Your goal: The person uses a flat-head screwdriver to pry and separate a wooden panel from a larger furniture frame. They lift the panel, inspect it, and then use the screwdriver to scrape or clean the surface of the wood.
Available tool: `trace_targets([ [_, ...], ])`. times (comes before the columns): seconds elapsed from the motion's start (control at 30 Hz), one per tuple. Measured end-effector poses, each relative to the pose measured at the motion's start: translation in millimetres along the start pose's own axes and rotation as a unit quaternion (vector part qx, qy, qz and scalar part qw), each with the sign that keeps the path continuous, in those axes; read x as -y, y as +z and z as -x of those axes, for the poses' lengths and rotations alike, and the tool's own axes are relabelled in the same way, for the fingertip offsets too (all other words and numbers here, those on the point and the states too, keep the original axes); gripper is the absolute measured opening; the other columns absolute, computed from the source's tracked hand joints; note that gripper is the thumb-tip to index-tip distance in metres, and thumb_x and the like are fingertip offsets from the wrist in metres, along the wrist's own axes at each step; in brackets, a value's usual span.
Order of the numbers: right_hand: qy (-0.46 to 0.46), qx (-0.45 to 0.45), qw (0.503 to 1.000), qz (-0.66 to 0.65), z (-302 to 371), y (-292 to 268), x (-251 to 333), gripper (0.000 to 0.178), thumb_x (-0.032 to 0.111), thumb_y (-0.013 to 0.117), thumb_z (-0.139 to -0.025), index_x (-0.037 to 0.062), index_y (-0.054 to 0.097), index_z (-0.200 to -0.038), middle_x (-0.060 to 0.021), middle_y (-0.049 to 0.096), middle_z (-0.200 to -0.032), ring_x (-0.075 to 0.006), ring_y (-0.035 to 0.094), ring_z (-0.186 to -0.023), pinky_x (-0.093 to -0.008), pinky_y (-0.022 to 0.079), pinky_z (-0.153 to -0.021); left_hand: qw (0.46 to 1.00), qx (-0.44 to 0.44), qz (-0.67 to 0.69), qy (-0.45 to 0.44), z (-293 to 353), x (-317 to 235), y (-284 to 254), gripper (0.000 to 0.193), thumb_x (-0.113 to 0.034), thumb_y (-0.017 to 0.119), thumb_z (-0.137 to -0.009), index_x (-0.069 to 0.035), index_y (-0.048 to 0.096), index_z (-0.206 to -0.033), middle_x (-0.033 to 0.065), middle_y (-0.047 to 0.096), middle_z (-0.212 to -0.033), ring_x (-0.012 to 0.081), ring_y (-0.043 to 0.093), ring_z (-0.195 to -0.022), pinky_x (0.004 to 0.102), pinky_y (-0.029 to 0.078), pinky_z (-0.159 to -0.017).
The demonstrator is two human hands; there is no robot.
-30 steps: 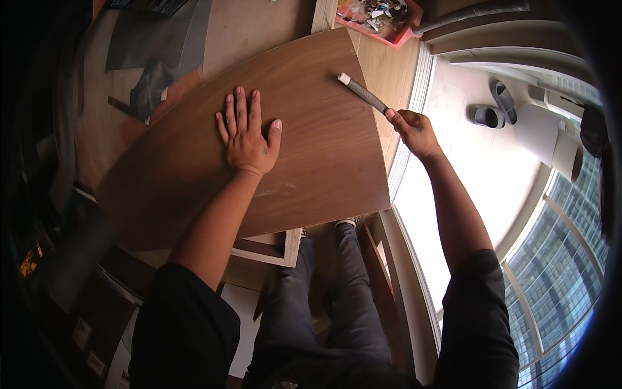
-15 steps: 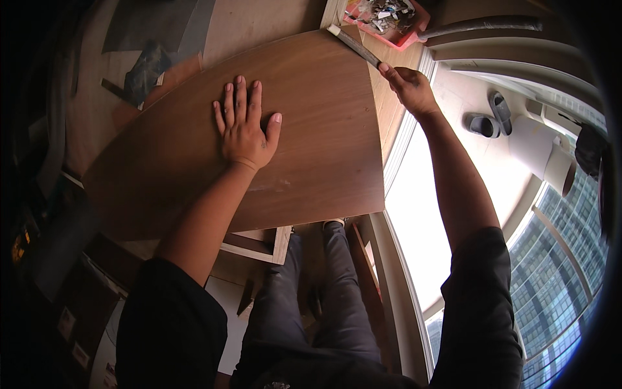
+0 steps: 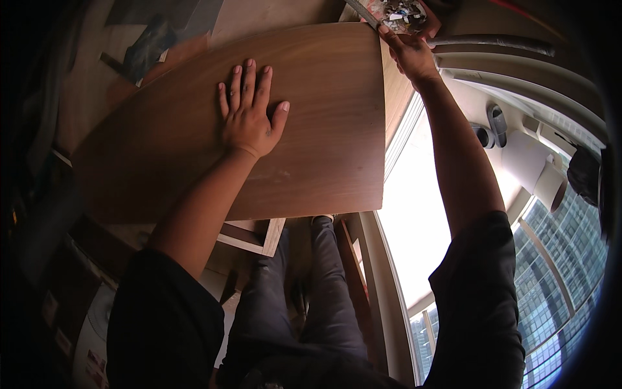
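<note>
A large brown wooden panel [image 3: 324,142] with a curved far edge lies in front of me. My left hand [image 3: 249,123] rests flat on it, fingers spread. Beyond the panel's far right corner, my right hand [image 3: 414,58] is closed round a narrow grey bar that looks like a file [image 3: 363,13]. The bar slants up and left from my fingers, and its far end runs out of the picture. Part of it lies in front of a reddish dustpan [image 3: 432,24] full of scraps.
A dark tube [image 3: 495,43] reaches right from the dustpan. Past the door track at right lie grey slippers [image 3: 497,123] and a roll of pale sheet [image 3: 549,188], near tall windows. A pale-edged wooden frame [image 3: 273,236] shows under the panel. Crumpled dark plastic [image 3: 149,53] lies at far left.
My right hand has moved the file away and slightly upward, from across the panel's far corner to beyond its edge. The left hand stays flat on the panel. The whole view has shifted slightly.
</note>
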State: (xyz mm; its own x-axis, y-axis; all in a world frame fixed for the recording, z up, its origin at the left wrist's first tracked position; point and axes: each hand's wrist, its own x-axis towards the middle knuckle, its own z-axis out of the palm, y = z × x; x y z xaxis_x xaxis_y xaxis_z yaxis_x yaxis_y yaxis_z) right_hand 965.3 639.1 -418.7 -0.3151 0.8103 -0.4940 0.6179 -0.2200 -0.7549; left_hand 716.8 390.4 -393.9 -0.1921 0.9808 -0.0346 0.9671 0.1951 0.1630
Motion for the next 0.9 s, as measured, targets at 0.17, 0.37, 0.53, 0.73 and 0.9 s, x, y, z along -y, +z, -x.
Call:
trace_targets([
  [0.17, 0.064, 0.010, 0.994, 0.087, 44.7, -16.6, -32.6, 0.069, 0.071, 0.062, -0.088, 0.0022, 0.065, -0.078, -0.0028, 0.055, -0.068, -0.0132, 0.050, -0.072, -0.0294, 0.044, -0.072, 1.000, 0.010, -0.005, -0.016, 3.7, 4.4, -1.4, 0.070, -0.044, 0.055, -0.095, -0.015, 0.035, -0.156, 0.0136, 0.024, -0.165, 0.0339, 0.018, -0.153, 0.0554, 0.009, -0.124],
  [0.37, 0.000, -0.014, 0.999, 0.052, 7.9, -6.0, 0.0, 0.068, 0.070, 0.062, -0.088, 0.0030, 0.071, -0.086, -0.0039, 0.057, -0.071, -0.0139, 0.051, -0.073, -0.0293, 0.045, -0.074, 1.000, 0.005, -0.002, -0.008, 0.8, 0.0, 1.6, 0.071, -0.044, 0.056, -0.095, -0.016, 0.035, -0.156, 0.0136, 0.024, -0.165, 0.0340, 0.017, -0.153, 0.0557, 0.009, -0.124],
  [0.53, 0.030, 0.018, 0.994, 0.105, 22.4, -13.6, -19.9, 0.072, 0.073, 0.059, -0.087, 0.0023, 0.070, -0.086, -0.0043, 0.058, -0.071, -0.0157, 0.051, -0.073, -0.0300, 0.045, -0.074, 1.000, 0.011, 0.004, -0.013, 1.7, 2.3, -0.6, 0.071, -0.044, 0.056, -0.095, -0.016, 0.034, -0.156, 0.0138, 0.024, -0.165, 0.0346, 0.017, -0.153, 0.0561, 0.009, -0.124],
  [0.73, 0.039, 0.009, 0.996, 0.081, 14.3, -10.5, -1.9, 0.071, 0.073, 0.061, -0.087, 0.0021, 0.065, -0.078, -0.0041, 0.053, -0.068, -0.0150, 0.049, -0.072, -0.0309, 0.044, -0.071, 1.000, 0.009, 0.006, -0.008, 0.5, 0.3, -1.6, 0.071, -0.043, 0.056, -0.094, -0.015, 0.034, -0.156, 0.0143, 0.024, -0.165, 0.0349, 0.017, -0.153, 0.0564, 0.009, -0.123],
  [0.9, 0.001, -0.013, 0.997, 0.078, 5.7, -9.7, -6.8, 0.071, 0.072, 0.064, -0.085, 0.0025, 0.059, -0.071, -0.0034, 0.047, -0.064, -0.0143, 0.047, -0.069, -0.0319, 0.043, -0.068, 1.000, 0.007, 0.006, -0.002, -1.0, 0.7, -0.4, 0.071, -0.043, 0.057, -0.094, -0.014, 0.035, -0.156, 0.0148, 0.026, -0.164, 0.0354, 0.018, -0.153, 0.0566, 0.009, -0.123],
])
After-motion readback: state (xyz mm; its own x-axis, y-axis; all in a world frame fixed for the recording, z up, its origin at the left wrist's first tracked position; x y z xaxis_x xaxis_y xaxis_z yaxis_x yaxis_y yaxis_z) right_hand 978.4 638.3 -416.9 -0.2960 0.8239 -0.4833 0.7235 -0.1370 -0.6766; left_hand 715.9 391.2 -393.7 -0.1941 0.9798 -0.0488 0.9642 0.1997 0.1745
